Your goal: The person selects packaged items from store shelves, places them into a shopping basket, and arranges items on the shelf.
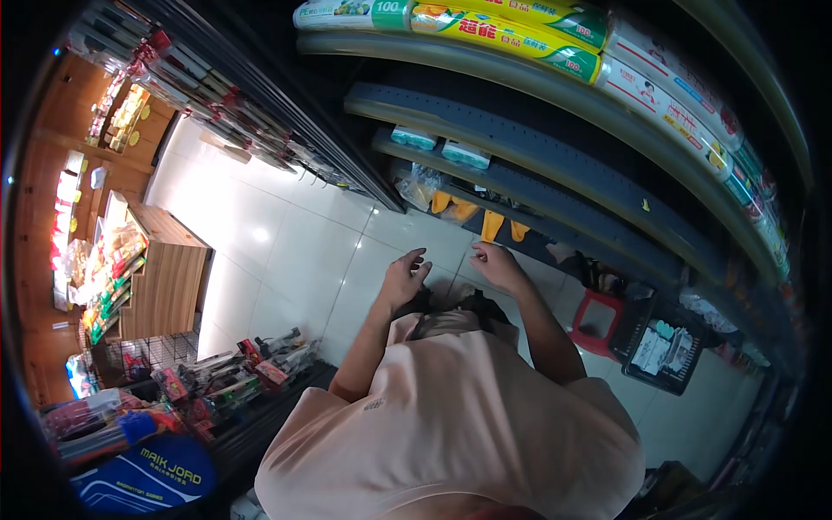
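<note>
Both hands are held out in front of my body, above the tiled floor (338,247), with nothing visible in either. My left hand (406,276) has its fingers slightly bent and apart. A short gap separates it from my right hand (498,264), whose fingers curl loosely inward, thumb side toward the left. Nearest to the right hand are several yellow-orange flat items (491,227) on the lowest shelf. Left of these lies a clear plastic bag (420,185). Neither hand appears to touch the shelf.
Boxes of cling film (507,39) line the upper shelf (520,74). To the right stand a red stool (594,322) and a black basket (663,347) holding white packs. Hanging goods (217,95) are at upper left. A blue badminton bag (147,475) lies at lower left.
</note>
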`<state>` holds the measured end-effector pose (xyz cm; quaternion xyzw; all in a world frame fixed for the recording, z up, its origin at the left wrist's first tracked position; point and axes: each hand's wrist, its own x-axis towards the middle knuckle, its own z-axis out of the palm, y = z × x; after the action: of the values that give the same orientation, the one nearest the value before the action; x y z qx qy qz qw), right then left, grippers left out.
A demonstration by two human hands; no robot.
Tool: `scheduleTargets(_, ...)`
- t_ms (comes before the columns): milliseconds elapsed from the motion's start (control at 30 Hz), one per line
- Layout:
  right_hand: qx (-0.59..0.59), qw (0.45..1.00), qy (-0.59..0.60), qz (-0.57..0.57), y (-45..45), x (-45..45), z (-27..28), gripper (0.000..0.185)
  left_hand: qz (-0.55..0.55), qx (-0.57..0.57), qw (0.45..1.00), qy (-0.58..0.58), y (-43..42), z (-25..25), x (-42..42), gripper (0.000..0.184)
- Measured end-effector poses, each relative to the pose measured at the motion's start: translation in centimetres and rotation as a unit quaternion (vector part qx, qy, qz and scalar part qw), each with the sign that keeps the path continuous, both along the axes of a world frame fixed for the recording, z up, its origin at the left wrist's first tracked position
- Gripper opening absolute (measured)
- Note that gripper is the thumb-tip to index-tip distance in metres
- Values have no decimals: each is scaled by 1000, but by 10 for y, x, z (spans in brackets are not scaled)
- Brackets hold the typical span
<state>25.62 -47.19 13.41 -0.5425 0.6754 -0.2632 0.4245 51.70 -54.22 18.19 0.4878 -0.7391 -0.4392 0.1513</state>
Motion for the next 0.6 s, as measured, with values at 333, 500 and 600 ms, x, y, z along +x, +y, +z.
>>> scheduleTargets(333,56,997,14,-44,61,60,40,48,-41,2,999,19,21,8,41,45)
scheduleTargets(500,29,996,43,-77,90,104,38,49,-77,4,996,46,29,13,80,45)
scheduleTargets(600,20,995,52,-81,103,133,37,49,-89,22,995,47,36,-5,112,42)
